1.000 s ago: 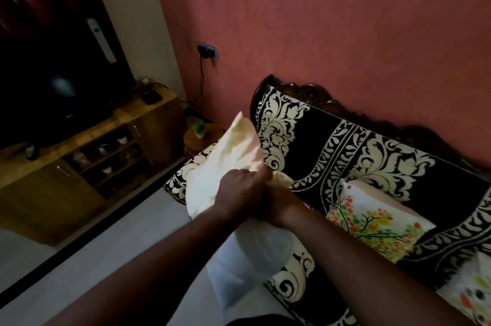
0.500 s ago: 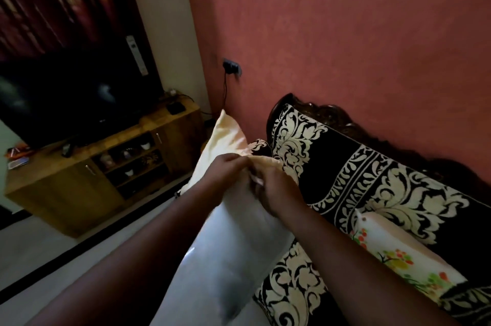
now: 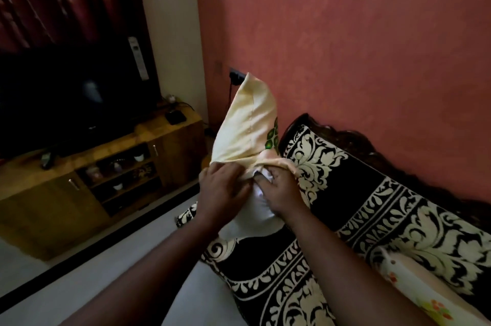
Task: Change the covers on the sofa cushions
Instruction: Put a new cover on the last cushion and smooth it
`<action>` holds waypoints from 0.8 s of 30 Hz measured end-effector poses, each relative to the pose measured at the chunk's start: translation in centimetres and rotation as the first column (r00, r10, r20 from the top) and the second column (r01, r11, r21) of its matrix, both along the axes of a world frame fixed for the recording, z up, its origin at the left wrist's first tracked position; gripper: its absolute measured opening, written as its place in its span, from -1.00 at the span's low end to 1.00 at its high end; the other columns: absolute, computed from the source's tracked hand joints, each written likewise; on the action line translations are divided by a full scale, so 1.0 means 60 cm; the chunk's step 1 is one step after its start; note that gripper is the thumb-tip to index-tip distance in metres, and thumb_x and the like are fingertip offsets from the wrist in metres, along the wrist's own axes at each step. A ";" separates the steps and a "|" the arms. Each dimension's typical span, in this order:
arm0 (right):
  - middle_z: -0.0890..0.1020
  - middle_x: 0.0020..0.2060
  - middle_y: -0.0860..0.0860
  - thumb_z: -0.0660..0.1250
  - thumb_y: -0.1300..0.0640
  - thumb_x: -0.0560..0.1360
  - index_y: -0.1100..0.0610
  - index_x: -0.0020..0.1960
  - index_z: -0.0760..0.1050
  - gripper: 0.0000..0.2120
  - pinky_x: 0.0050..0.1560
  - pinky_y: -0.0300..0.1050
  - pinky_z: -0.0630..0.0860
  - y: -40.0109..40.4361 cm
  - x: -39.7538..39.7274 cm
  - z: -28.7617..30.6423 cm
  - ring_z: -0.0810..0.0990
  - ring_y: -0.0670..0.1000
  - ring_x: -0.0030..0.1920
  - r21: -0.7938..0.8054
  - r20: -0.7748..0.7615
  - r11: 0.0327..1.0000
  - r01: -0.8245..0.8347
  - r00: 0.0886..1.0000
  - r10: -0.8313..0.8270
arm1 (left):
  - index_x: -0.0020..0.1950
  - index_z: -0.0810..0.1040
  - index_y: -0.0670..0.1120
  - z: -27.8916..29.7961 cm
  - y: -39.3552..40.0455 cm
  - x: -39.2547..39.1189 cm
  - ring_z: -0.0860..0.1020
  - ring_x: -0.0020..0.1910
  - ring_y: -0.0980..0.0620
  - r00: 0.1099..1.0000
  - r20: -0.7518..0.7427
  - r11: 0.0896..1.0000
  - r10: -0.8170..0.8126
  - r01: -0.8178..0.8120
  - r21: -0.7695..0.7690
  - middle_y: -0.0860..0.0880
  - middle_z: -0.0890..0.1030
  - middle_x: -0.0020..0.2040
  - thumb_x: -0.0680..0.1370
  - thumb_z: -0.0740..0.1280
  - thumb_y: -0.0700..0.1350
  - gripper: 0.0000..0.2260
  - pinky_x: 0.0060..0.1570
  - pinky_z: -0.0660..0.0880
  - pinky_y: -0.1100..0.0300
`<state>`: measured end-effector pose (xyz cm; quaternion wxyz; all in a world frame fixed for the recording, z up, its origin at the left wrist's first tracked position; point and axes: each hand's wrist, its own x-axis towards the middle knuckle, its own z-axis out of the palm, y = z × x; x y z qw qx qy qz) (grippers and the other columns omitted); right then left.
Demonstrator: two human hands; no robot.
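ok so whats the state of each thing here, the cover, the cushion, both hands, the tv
cream cover: partly on, bunched at its open edge, upper end standing up
white cushion: lower part bare, upper part inside the cover
left hand: gripping the cover's edge
right hand: fingers curled on the cover's edge
floral cushion: covered, lying on the sofa
TV: screen dark

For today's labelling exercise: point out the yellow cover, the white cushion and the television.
yellow cover (image 3: 245, 126), head view, its plain upper panel.
white cushion (image 3: 255, 215), head view, bare part below the hands.
television (image 3: 74, 92), head view, dark screen.
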<state>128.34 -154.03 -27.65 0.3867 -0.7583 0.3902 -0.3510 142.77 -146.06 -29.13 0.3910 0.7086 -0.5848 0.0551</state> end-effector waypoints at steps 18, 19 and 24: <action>0.61 0.29 0.08 0.65 -0.05 0.31 0.02 0.50 0.32 -0.13 0.19 0.10 0.61 -0.109 0.023 -0.139 0.59 0.18 0.28 0.476 0.156 0.878 -0.041 0.987 -0.038 | 0.33 0.55 -0.19 0.065 -0.153 0.038 0.66 0.12 -0.15 0.191 -0.965 0.935 -0.181 0.337 -0.109 -0.18 0.69 0.13 0.54 0.42 -0.25 -0.65 0.05 0.61 -0.03; 0.58 0.32 0.06 0.67 -0.12 0.25 0.01 0.52 0.29 -0.04 0.20 0.11 0.60 -0.117 0.020 -0.149 0.58 0.14 0.29 0.430 0.138 0.902 -0.029 0.990 -0.034 | 0.34 0.55 -0.20 0.073 -0.150 0.045 0.65 0.12 -0.16 0.147 -0.972 0.924 -0.181 0.364 -0.117 -0.19 0.68 0.14 0.55 0.41 -0.25 -0.65 0.07 0.60 -0.03; 0.62 0.28 0.01 0.77 -0.09 0.07 -0.04 0.45 0.37 0.04 0.10 0.04 0.63 -0.153 0.026 -0.140 0.64 0.04 0.20 0.523 0.221 0.851 0.054 0.955 -0.197 | 0.21 0.58 -0.21 0.074 -0.161 0.065 0.65 -0.05 -0.10 0.091 -0.985 0.921 -0.147 0.376 -0.102 -0.17 0.67 0.00 0.53 0.38 -0.26 -0.75 -0.01 0.60 -0.02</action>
